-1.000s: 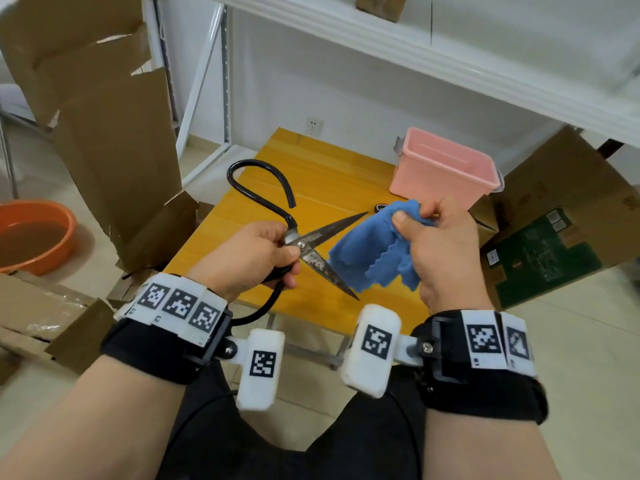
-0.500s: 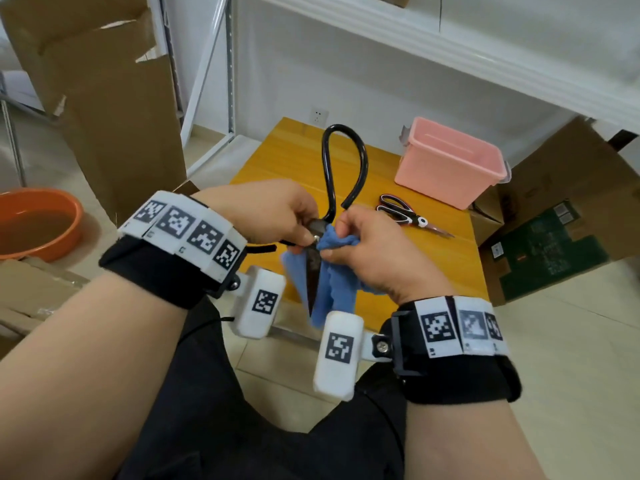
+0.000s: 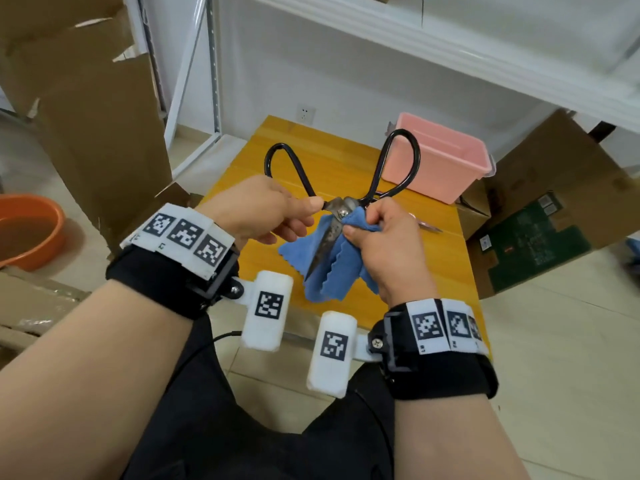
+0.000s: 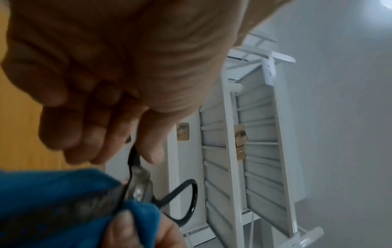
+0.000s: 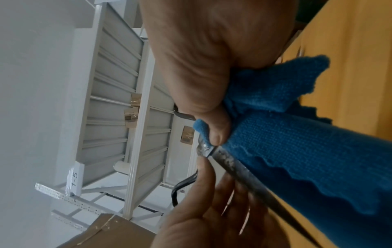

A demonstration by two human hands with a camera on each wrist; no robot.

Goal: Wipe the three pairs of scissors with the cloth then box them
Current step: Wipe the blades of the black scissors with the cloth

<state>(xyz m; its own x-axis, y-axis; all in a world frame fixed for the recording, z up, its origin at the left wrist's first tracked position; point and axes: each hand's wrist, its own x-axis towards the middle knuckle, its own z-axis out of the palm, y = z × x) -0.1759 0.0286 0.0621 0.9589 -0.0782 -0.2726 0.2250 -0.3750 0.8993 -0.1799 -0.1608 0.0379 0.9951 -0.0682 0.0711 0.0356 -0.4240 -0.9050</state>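
1. The desk [image 3: 277,161] is of yellow wood, and a pink box [image 3: 446,168] stands at its far right corner, open at the top.
2. The big scissors [image 3: 341,211] with black loop handles are held in the air above the near edge of the desk, point down, well apart from the box.
3. The blue cloth [image 3: 332,268] is folded around the blade just under the pivot and hangs down below it.
4. The left hand [image 3: 256,211] holds the scissors near the pivot; its grip is narrow, thumb and fingers pinching the metal.
5. The right hand [image 3: 384,240] pinches the cloth on the blade.
6. I think the wipe goes well if the right hand slides from the pivot to the point, with the fingers on the flat sides and away from the edge.
7. A smaller pair of scissors [image 3: 427,226] lies on the desk behind the right hand, mostly hidden.
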